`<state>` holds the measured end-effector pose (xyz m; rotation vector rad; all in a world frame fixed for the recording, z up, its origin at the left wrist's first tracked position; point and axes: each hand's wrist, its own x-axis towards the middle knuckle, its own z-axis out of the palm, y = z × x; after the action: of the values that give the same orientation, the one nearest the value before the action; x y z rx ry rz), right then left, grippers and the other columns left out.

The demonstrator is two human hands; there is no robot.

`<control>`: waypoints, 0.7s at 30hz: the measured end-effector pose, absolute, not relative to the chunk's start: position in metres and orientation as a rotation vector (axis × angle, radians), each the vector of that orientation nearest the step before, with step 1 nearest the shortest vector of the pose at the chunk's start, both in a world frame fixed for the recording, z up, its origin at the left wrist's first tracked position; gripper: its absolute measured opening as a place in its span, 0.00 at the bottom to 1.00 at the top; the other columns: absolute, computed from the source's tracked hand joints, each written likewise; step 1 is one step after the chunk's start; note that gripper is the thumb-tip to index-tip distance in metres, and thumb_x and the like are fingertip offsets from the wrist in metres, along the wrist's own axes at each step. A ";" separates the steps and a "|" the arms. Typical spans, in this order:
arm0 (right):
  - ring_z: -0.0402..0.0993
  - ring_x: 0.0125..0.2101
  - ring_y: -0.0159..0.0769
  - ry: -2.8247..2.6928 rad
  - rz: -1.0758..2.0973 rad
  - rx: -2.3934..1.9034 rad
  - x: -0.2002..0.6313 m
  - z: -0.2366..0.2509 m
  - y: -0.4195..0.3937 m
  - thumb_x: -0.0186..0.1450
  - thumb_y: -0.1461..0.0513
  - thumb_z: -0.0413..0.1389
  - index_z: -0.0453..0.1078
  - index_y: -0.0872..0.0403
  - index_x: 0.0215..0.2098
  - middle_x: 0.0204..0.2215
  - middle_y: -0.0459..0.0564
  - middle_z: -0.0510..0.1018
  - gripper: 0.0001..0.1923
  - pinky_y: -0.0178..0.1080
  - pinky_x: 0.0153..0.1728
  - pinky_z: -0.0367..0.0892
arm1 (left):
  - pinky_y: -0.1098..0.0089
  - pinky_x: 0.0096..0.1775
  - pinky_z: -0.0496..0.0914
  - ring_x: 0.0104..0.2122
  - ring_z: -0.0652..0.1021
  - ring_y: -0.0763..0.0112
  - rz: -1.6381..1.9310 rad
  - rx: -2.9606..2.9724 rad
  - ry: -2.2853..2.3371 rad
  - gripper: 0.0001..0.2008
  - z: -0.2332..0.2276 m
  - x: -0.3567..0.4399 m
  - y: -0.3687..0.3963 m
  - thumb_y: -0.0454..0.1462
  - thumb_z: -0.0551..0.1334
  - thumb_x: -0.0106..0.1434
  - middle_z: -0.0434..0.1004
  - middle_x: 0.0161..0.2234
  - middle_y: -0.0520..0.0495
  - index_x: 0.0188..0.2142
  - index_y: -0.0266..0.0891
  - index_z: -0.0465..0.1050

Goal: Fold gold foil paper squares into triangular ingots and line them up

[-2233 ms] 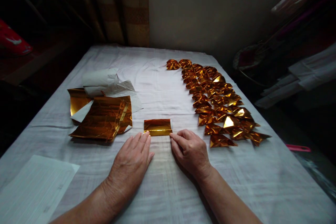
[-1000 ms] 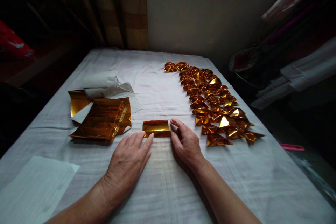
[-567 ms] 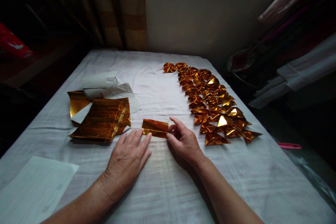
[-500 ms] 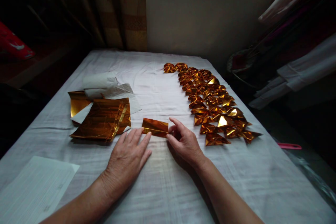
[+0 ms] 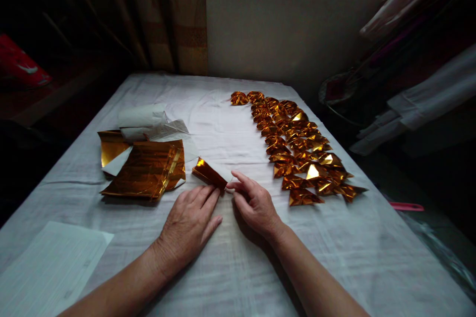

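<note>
A small folded strip of gold foil paper (image 5: 209,173) lies slanted on the white cloth, its far left end raised and its near right end between my hands. My left hand (image 5: 189,220) rests flat, palm down, with its fingers stretched out and the fingertips against the strip's near edge. On the other side, my right hand (image 5: 257,205) is curled, its fingers closed at the strip's right corner; the index finger points out above it. To the left lies a stack of gold foil sheets (image 5: 145,168). Several folded gold foil pieces (image 5: 297,143) stand in rows on the right.
Crumpled white paper wrapping (image 5: 143,116) lies behind the stack. A pale printed sheet (image 5: 52,262) is at the near left. The cloth-covered table (image 5: 223,129) meets a wall and curtain. Beyond its right edge are a pink handle (image 5: 407,206) and hanging clothes (image 5: 431,94).
The foil strip has turned, its right end coming nearer to me and its left end lifting. My right hand has shifted left with that corner; my left hand has moved slightly right.
</note>
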<state>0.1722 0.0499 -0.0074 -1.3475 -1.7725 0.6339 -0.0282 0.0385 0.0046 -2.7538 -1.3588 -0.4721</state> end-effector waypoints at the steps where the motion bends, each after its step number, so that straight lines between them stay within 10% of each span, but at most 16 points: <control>1: 0.78 0.41 0.35 -1.804 0.614 -1.325 0.172 -0.007 0.050 0.61 0.69 0.51 0.64 0.49 0.60 0.41 0.47 0.83 0.29 0.42 0.48 0.72 | 0.56 0.55 0.65 0.54 0.72 0.54 -0.481 -2.751 -1.366 0.23 0.003 -0.029 0.039 0.42 0.56 0.68 0.73 0.56 0.37 0.59 0.36 0.67; 21: 0.78 0.45 0.36 -1.896 0.598 -1.344 0.145 -0.007 0.061 0.62 0.70 0.49 0.59 0.49 0.64 0.47 0.47 0.81 0.32 0.41 0.49 0.73 | 0.54 0.57 0.64 0.56 0.73 0.57 -0.765 -2.758 -1.554 0.26 -0.008 -0.039 0.060 0.44 0.54 0.69 0.72 0.57 0.35 0.63 0.36 0.59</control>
<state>0.1447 0.0613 -0.0068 -1.3442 -1.8965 0.5977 -0.0390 0.0604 -0.0081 -2.7578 -1.5544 -0.7654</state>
